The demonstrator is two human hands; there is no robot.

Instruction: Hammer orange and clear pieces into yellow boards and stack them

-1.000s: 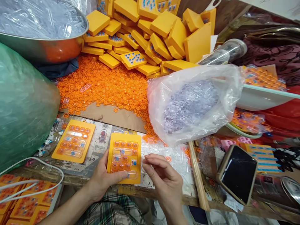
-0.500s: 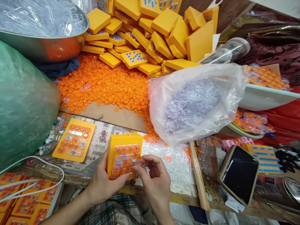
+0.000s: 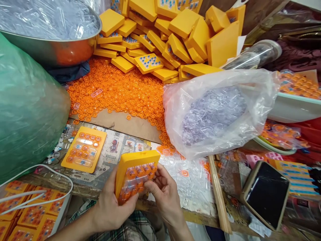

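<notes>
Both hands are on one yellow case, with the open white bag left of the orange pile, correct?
No: the head view shows the open white bag right of the orange pile. The left hand and right hand are on one yellow case.

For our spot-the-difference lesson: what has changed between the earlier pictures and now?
The yellow case, in the left hand throughout, has tipped so its top edge shows more. The right hand has moved left from beside the case onto its right side. The other case, lying flat, and the plastic bag stayed in place.
</notes>
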